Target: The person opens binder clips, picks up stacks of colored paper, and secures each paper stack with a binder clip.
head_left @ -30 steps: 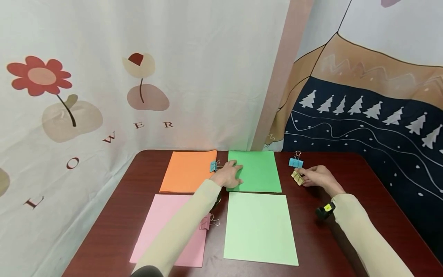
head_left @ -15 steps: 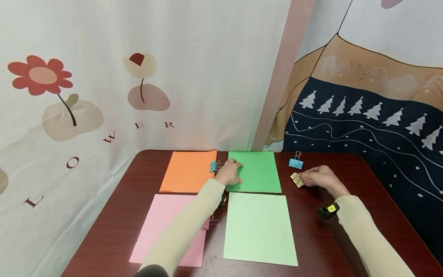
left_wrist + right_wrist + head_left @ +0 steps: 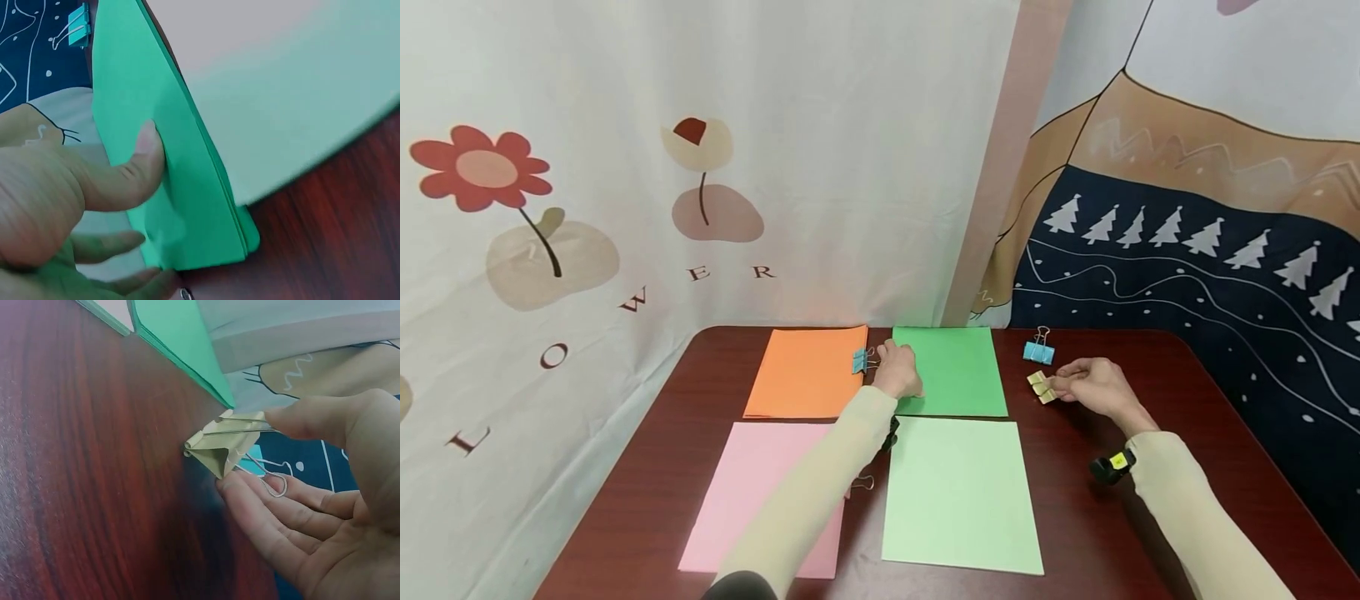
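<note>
My left hand (image 3: 898,370) is at the left edge of a dark green paper stack (image 3: 958,367). In the left wrist view its thumb (image 3: 147,147) lies on the top sheet, and the fingers bend at the edge; how far they reach beneath is hidden. On the right, my right hand (image 3: 1097,387) pinches a pale yellow binder clip (image 3: 1041,387) between thumb and fingers, just above the table. The right wrist view shows the clip's wire handles (image 3: 237,425) by the thumb. Behind it stands a blue binder clip (image 3: 1039,352).
An orange paper stack (image 3: 808,371) carries another blue binder clip (image 3: 860,361) on its right edge. Nearer lie a pink stack (image 3: 760,492), its clip mostly hidden by the left sleeve, and a light green stack (image 3: 958,496). A curtain (image 3: 850,167) hangs behind the table.
The left hand's spread fingers have drawn left off the green sheet and bent at its edge, thumb still on top. The right hand has turned the yellow clip slightly, away from the blue one.
</note>
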Available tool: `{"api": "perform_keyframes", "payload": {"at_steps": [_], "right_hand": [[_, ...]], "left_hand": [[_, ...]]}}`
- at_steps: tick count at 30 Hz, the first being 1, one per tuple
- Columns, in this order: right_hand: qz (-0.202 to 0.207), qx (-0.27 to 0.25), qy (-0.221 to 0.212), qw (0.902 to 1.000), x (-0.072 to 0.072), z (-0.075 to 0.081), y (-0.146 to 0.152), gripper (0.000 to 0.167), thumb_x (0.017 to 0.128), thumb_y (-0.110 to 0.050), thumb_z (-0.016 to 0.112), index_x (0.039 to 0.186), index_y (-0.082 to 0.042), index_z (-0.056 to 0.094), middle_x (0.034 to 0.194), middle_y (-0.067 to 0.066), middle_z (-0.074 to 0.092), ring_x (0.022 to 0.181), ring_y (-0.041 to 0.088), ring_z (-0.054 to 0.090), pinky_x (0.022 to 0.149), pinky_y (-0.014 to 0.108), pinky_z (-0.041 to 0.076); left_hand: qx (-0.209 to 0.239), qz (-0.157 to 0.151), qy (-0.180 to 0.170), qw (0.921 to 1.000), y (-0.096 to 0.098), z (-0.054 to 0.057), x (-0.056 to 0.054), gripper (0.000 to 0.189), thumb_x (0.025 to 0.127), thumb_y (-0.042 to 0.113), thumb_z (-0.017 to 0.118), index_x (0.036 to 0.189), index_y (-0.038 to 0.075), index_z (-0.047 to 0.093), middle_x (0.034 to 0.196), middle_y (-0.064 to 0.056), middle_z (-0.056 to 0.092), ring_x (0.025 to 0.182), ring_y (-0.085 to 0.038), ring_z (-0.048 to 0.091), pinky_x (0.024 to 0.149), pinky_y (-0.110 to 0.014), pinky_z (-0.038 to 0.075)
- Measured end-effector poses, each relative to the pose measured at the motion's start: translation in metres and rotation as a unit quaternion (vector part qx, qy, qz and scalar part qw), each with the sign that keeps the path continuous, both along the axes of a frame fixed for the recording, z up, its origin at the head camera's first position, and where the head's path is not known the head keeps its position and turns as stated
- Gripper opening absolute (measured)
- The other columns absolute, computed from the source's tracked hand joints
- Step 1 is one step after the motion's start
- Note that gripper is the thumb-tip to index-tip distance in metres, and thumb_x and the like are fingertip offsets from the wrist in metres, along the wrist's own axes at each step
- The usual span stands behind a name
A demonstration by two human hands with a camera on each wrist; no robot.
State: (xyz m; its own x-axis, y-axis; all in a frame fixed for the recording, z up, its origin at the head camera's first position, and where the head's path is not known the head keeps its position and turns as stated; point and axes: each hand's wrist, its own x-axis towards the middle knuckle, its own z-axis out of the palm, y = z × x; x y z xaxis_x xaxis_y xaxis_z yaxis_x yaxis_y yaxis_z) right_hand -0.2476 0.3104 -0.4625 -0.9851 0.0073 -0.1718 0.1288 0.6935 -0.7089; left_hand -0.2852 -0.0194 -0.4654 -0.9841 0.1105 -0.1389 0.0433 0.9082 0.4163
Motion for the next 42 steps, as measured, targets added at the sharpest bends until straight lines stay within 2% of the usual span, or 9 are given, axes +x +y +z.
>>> {"api": "perform_keyframes", "payload": {"at_steps": [5,8,12,17,19,27,30,35,42], "right_hand": [[0.008,0.024,0.043,0.9987,0.003,-0.002,0.0,0.049,0.094,-0.04,0.072,0.119,0.002,0.067,0.101,0.015,0.075,0.079,0.019,0.072,0.073,0.028,0.052],[0.006,0.024,0.062,0.9977,0.005,-0.005,-0.001,0.043,0.095,-0.036,0.072,0.117,0.001,0.068,0.103,0.018,0.075,0.079,0.02,0.072,0.071,0.029,0.055],[-0.003,0.022,0.087,0.996,0.007,-0.008,-0.003,0.036,0.096,-0.031,0.071,0.115,0.0,0.069,0.102,0.019,0.075,0.08,0.019,0.072,0.069,0.028,0.057],[-0.017,-0.004,0.107,0.9941,0.009,-0.007,-0.006,0.033,0.096,-0.027,0.073,0.111,0.001,0.069,0.099,0.019,0.076,0.08,0.021,0.074,0.066,0.024,0.058],[-0.021,-0.017,0.106,0.994,0.01,-0.007,-0.007,0.033,0.096,-0.027,0.073,0.112,0.002,0.069,0.099,0.019,0.076,0.08,0.021,0.075,0.065,0.023,0.059],[-0.033,-0.03,0.12,0.9918,0.011,-0.009,-0.007,0.033,0.097,-0.027,0.073,0.111,0.003,0.069,0.1,0.021,0.076,0.078,0.02,0.076,0.065,0.02,0.059],[-0.037,-0.033,0.125,0.9909,0.011,-0.009,-0.009,0.034,0.097,-0.027,0.073,0.111,0.003,0.069,0.101,0.022,0.075,0.077,0.019,0.076,0.066,0.019,0.058],[-0.033,-0.044,0.115,0.9918,0.013,-0.008,-0.012,0.036,0.097,-0.028,0.073,0.114,0.003,0.069,0.105,0.023,0.075,0.077,0.017,0.076,0.068,0.02,0.059],[-0.03,-0.049,0.115,0.9917,0.016,-0.008,-0.013,0.038,0.097,-0.03,0.073,0.114,0.003,0.068,0.108,0.024,0.074,0.079,0.016,0.077,0.068,0.019,0.059]], "left_hand": [[-0.08,0.03,0.003,0.9963,0.009,-0.002,-0.004,0.056,0.075,0.027,0.093,0.113,0.0,0.062,0.127,-0.026,0.054,0.117,-0.039,0.044,0.096,-0.042,0.043],[-0.122,0.05,-0.003,0.9912,0.016,0.0,-0.005,0.067,0.076,0.03,0.092,0.125,-0.002,0.061,0.127,-0.027,0.056,0.115,-0.041,0.051,0.091,-0.043,0.05],[-0.12,0.091,-0.022,0.9883,0.022,0.007,-0.002,0.058,0.077,0.025,0.091,0.122,-0.003,0.067,0.126,-0.031,0.057,0.111,-0.044,0.058,0.078,-0.04,0.059],[-0.142,0.089,-0.042,0.9849,0.02,0.01,-0.003,0.054,0.079,0.032,0.09,0.12,0.001,0.073,0.13,-0.028,0.064,0.118,-0.044,0.063,0.095,-0.051,0.058],[-0.134,0.086,-0.049,0.986,0.017,0.011,-0.004,0.053,0.079,0.033,0.09,0.119,0.004,0.073,0.129,-0.024,0.066,0.113,-0.04,0.066,0.097,-0.052,0.056],[-0.061,0.124,-0.076,0.9876,0.009,0.008,-0.007,0.046,0.075,0.032,0.093,0.108,0.006,0.072,0.115,-0.018,0.067,0.089,-0.026,0.059,0.073,-0.037,0.047],[-0.042,0.131,-0.077,0.9875,0.009,0.009,-0.006,0.043,0.076,0.03,0.092,0.106,0.005,0.073,0.126,-0.024,0.064,0.103,-0.034,0.061,0.083,-0.04,0.051],[-0.007,0.153,-0.086,0.9845,0.011,0.009,-0.005,0.05,0.08,0.023,0.089,0.121,0.001,0.072,0.154,-0.039,0.038,0.135,-0.056,0.045,0.107,-0.053,0.05],[-0.036,0.172,-0.089,0.9804,0.018,0.008,-0.006,0.074,0.078,0.024,0.091,0.137,-0.006,0.056,0.142,-0.034,0.051,0.128,-0.051,0.053,0.094,-0.056,0.056]]}}
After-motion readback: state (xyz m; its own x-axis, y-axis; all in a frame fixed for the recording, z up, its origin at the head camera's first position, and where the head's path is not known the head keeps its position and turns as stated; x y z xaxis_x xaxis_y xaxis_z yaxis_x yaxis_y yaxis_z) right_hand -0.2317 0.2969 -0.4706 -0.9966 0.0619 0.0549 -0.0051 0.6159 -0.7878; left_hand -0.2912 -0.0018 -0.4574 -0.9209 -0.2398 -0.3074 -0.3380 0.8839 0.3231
